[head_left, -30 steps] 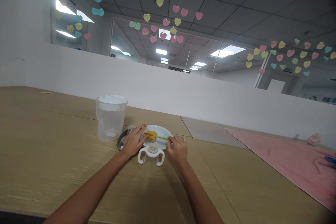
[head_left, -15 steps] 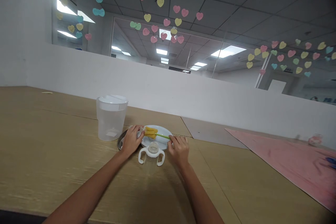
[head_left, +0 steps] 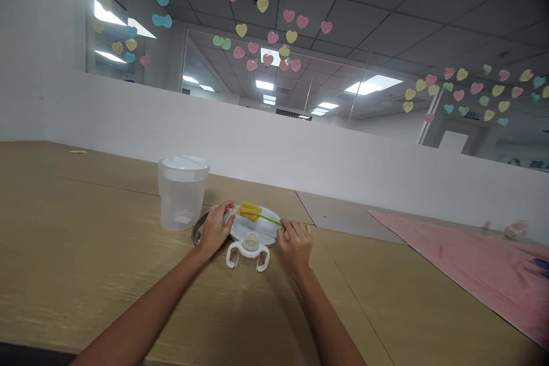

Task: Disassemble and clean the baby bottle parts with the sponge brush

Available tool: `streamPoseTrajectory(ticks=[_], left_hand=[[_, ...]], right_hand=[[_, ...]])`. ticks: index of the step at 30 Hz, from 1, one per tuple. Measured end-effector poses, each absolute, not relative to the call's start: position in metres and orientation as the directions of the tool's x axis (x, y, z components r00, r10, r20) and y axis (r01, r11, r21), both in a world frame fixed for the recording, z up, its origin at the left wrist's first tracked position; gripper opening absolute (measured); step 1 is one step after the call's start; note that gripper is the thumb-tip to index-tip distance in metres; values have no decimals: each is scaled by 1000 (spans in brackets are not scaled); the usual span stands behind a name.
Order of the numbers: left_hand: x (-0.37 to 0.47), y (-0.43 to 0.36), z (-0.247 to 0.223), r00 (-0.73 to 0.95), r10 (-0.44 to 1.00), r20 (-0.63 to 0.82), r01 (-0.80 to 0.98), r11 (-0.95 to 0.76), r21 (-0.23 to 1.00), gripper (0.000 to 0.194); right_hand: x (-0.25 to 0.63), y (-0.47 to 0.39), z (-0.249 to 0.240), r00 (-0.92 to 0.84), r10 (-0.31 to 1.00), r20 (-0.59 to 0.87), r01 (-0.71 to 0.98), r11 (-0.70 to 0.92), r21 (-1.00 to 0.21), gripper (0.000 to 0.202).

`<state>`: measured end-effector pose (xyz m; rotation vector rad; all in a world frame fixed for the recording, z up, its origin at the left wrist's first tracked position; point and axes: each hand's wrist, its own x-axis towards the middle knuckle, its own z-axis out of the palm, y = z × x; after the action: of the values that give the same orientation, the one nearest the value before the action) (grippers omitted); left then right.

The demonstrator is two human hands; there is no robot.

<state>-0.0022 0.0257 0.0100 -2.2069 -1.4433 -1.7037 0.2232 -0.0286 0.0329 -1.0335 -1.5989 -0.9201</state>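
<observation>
Bottle brush (head_left: 253, 213), yellow sponge head on a thin green stem, is tilted with the head raised just above the white plate (head_left: 257, 231); the right hand (head_left: 295, 245), forearm stretched forward over the wooden table (head_left: 86, 240), has its fingers closed around the stem's near end. The left hand (head_left: 214, 229), arm likewise extended, pinches a small pale piece by the sponge head, what it is cannot be told. A clear handled bottle (head_left: 247, 251) stands just before the plate, and a translucent plastic pitcher (head_left: 182, 191) stands near on the left.
</observation>
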Motion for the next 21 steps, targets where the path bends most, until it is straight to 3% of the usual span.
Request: streamPoseTrajectory(ticks=[7, 14, 17, 21], left_hand=[[-6, 31, 5, -13, 626, 780, 644, -591, 486, 35], [-2, 26, 7, -107, 561, 821, 564, -646, 514, 37], [-3, 26, 10, -207, 600, 773, 529, -596, 604, 38], [-14, 33, 13, -445, 672, 592, 429, -420, 800, 41]], right_hand=[[224, -27, 33, -53, 190, 980, 935, 355, -18, 23], [225, -20, 28, -142, 202, 969, 898, 438, 41, 22], [225, -20, 27, -141, 210, 967, 902, 430, 38, 23], [225, -20, 27, -147, 212, 966, 910, 411, 48, 23]])
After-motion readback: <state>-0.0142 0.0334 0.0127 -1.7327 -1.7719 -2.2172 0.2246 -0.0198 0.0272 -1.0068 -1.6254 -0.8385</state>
